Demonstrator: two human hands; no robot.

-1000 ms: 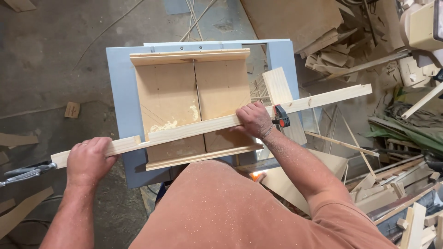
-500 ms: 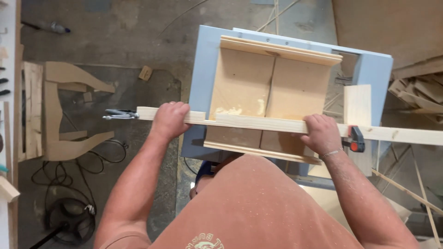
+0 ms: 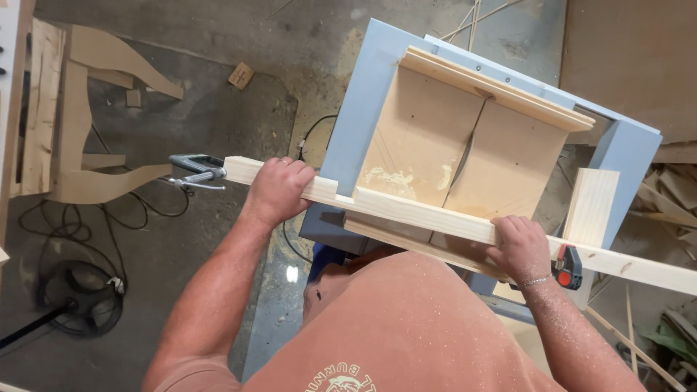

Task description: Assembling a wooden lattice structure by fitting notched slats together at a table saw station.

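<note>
Gripping the long pine batten (image 3: 428, 218) at two places: I note left hand (image 3: 279, 190) wrapped fully around it near its clamped end, right hand (image 3: 519, 247) pressed over it with fingers curled on top, beside a red-handled clamp (image 3: 568, 267). Batten lies across the near fence of a wooden sled (image 3: 435, 138) on the blue-grey saw table (image 3: 363, 101); metal clamp (image 3: 196, 170) sits at its left tip

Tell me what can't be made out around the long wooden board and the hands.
- Long pale wooden board: right end cut off by the head view's edge.
- Left hand and right hand: palms hidden against the board.
- Blue-grey saw table: near edge hidden by the orange shirt.
</note>
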